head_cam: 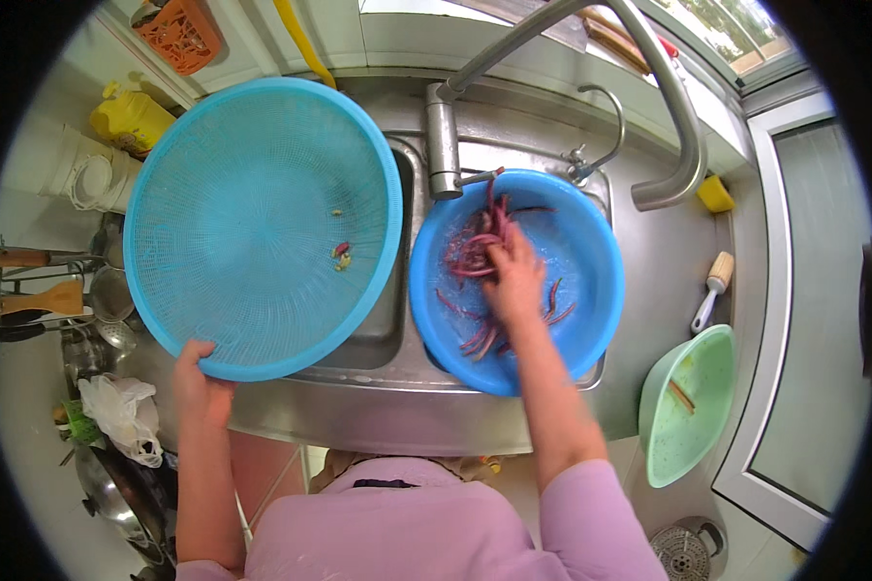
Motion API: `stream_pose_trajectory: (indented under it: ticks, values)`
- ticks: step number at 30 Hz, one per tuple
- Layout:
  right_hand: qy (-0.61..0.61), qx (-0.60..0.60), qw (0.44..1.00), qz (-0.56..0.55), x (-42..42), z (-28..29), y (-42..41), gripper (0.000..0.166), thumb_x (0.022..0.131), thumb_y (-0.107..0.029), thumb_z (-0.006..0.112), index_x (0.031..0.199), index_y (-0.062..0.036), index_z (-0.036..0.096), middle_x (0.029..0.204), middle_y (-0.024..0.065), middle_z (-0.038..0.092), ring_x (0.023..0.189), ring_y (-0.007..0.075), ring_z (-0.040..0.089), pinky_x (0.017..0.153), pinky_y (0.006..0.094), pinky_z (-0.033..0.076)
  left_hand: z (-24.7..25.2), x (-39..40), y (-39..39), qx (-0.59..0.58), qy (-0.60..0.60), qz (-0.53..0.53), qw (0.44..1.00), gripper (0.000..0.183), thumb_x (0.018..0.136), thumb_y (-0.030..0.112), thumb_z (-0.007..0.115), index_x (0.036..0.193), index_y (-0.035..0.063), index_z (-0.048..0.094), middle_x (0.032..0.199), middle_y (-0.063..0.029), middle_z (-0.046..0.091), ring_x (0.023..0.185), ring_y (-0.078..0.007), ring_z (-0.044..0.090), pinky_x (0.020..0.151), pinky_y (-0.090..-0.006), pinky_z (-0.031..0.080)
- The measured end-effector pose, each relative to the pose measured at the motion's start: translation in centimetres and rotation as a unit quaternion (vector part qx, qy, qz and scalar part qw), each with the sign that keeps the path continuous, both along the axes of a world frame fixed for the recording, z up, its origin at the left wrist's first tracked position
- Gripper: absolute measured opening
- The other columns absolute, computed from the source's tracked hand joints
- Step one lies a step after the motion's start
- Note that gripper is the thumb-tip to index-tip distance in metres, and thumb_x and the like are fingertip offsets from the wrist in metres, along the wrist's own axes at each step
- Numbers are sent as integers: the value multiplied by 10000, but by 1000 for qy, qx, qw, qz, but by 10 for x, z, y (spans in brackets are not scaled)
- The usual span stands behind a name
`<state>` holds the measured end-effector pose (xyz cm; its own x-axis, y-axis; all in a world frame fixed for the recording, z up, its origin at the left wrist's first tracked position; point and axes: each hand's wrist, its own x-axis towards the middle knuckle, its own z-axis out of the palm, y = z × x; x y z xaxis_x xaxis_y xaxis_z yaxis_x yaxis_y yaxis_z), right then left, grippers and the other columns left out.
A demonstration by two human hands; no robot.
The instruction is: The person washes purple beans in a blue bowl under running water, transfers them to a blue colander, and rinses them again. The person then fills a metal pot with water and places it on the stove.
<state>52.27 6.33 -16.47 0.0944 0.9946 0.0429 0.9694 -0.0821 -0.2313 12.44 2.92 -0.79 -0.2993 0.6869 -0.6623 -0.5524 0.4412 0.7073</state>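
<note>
My left hand (205,381) grips the near rim of a large turquoise plastic mesh colander (261,225), tilted over the left basin; a few small yellowish and reddish bits lie on its right side. Inside a blue plastic basin (596,290), set in the right side of the sink, my right hand (514,272) is closed around part of a bunch of long reddish-purple beans or stems (479,250). Some of the bunch reaches beyond my fingers towards the basin's far side. Several loose pieces (483,340) lie in the bottom near my wrist, where the surface looks wet.
A steel faucet (443,145) arches over the blue basin, beside a small thin tap (618,131). At right are a yellow sponge (715,194), a brush (713,290) and a green bowl (654,407). Utensils (51,298) and a plastic bag (120,410) sit at left.
</note>
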Motion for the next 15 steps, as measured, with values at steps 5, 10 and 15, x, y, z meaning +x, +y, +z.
stream_pose_trajectory:
  ticks: [5,10,15]
  values:
    - [156,-8,987,-31,49,35,-13,566,625,-134,774,1167,-176,616,1429,207,334,1237,361,430,1015,405,383,-3,3,-5,-24,22,17,999,546,756,74,507,1280,-8,377,1267,-141,460,1145,-321,484,941,-505,441]
    - [203,-45,970,-128,70,2,5,808,612,-300,804,1322,-143,451,1396,218,371,1241,387,408,1020,435,363,-8,7,-3,-17,-5,8,1000,528,764,67,497,1275,-6,387,1273,-144,459,1144,-323,484,939,-511,440]
    - [28,-103,994,-16,-36,7,-2,1022,576,-319,829,1426,-170,281,1375,173,401,1211,340,449,959,505,388,-4,20,-3,-17,-21,-17,999,571,777,79,503,1318,5,336,1293,-147,446,1152,-318,481,955,-503,436]
